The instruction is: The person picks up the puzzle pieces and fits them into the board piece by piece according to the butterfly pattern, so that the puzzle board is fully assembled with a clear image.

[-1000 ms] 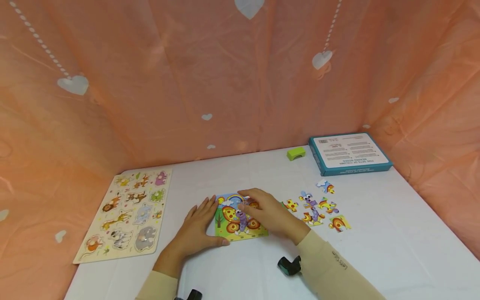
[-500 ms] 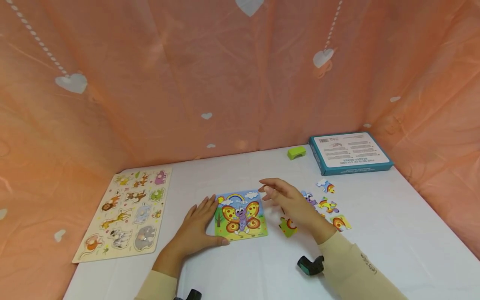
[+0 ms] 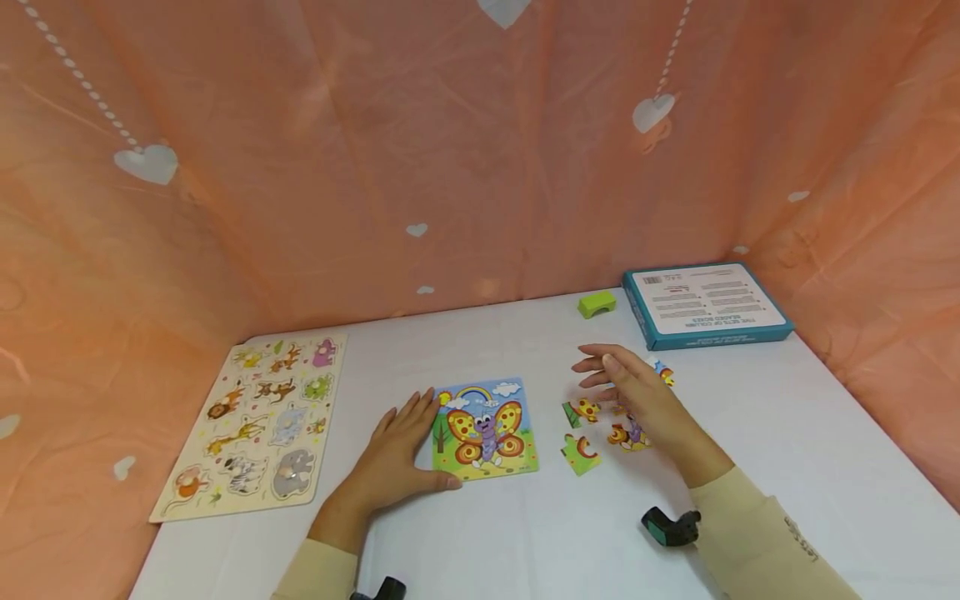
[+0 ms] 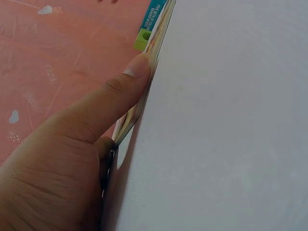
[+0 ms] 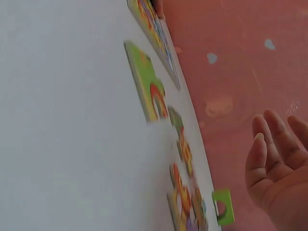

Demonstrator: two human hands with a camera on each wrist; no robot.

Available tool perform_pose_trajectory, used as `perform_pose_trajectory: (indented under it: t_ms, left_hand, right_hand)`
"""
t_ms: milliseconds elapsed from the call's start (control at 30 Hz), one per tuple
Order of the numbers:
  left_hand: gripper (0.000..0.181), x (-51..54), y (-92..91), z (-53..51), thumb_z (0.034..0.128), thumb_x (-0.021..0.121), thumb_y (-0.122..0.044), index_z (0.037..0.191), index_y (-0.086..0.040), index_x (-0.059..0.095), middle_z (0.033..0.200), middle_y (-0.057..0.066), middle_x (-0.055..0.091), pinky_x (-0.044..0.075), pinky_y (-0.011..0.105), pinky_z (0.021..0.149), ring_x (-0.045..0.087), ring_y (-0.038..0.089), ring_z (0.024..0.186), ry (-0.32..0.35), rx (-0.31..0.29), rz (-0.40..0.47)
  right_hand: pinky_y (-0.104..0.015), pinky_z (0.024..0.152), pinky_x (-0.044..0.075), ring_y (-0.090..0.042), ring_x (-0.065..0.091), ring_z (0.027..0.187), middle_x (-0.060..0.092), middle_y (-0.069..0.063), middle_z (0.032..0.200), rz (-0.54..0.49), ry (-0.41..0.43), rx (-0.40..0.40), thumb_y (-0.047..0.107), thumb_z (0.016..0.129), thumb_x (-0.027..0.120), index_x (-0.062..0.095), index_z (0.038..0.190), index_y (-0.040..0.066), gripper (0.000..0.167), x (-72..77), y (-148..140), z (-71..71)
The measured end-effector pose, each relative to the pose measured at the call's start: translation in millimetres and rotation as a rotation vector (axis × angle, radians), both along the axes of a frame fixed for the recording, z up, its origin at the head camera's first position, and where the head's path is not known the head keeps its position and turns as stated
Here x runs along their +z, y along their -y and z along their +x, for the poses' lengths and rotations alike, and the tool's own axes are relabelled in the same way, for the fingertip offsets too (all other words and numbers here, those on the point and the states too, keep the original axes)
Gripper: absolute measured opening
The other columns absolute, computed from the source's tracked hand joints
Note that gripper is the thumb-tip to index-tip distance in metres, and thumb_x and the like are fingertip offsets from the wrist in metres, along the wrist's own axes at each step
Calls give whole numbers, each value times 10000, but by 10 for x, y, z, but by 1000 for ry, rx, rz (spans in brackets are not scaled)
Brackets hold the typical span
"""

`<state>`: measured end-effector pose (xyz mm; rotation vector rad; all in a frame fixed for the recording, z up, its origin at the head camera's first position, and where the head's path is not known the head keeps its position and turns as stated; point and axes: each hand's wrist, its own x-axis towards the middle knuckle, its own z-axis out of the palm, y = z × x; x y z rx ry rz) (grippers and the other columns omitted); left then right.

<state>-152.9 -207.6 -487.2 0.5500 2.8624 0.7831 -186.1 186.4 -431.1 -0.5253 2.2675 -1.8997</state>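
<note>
In the head view, a square butterfly picture board [image 3: 486, 430] lies flat on the table. My left hand [image 3: 397, 454] rests against its left side, fingers extended along that edge and thumb along the near edge. The left wrist view has the thumb [image 4: 113, 98] touching the board's side. To the right, loose jigsaw pieces lie on the table, among them a green one [image 3: 581, 455] and a spotted-wing one [image 3: 583, 412]. Over the pieces hovers my right hand [image 3: 648, 404], holding nothing, its fingers loosely extended. It hides some pieces. The right wrist view shows its fingers [image 5: 279, 144] apart from the pieces.
An animal peg puzzle board [image 3: 247, 429] lies at the left of the table. At the back right is a teal box [image 3: 708, 304] with a white label, and a green arch block [image 3: 597, 304] sits beside it. An orange curtain [image 3: 450, 167] hangs behind.
My right hand has lifted off the butterfly board and moved right, over the loose pieces. The board's picture is now uncovered. My left hand has stayed against the board.
</note>
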Motion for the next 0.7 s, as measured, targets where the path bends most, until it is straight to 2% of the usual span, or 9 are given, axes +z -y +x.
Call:
perform_pose_trajectory:
  t_ms: [267, 433, 567, 700]
  left_hand:
    - [1338, 2, -9, 4, 735, 845, -790, 1718, -75, 285, 1798, 42, 135, 29, 568, 1307, 46, 257, 1658, 6, 1, -3]
    - [1335, -11, -1, 1, 739, 840, -792, 1721, -83, 278, 1800, 30, 127, 23, 560, 1308, 36, 247, 1658, 11, 4, -11]
    - [1334, -10, 2, 1, 742, 834, -799, 1723, -87, 276, 1801, 27, 123, 22, 560, 1308, 33, 245, 1658, 11, 4, -8]
    - [1336, -15, 3, 1, 740, 831, -806, 1721, -86, 279, 1800, 26, 125, 25, 564, 1308, 36, 246, 1658, 4, 3, -7]
  right_hand:
    - [-320, 1005, 562, -296, 611, 1246, 615, -202, 1418, -10, -26, -102, 376, 1204, 333, 476, 1590, 19, 545, -78, -368, 0]
    - [-269, 1002, 543, -311, 590, 1261, 625, -140, 1379, -118, -29, -180, 387, 1200, 348, 524, 1551, 92, 491, -126, -580, -16]
    - [-250, 981, 541, -271, 602, 1234, 665, -84, 1338, -213, -31, -255, 388, 1194, 393, 548, 1516, 89, 467, -175, -737, -42]
    - [-215, 962, 533, -218, 603, 1227, 676, -35, 1313, -197, -31, -332, 402, 1186, 423, 545, 1515, 76, 479, -245, -863, -66]
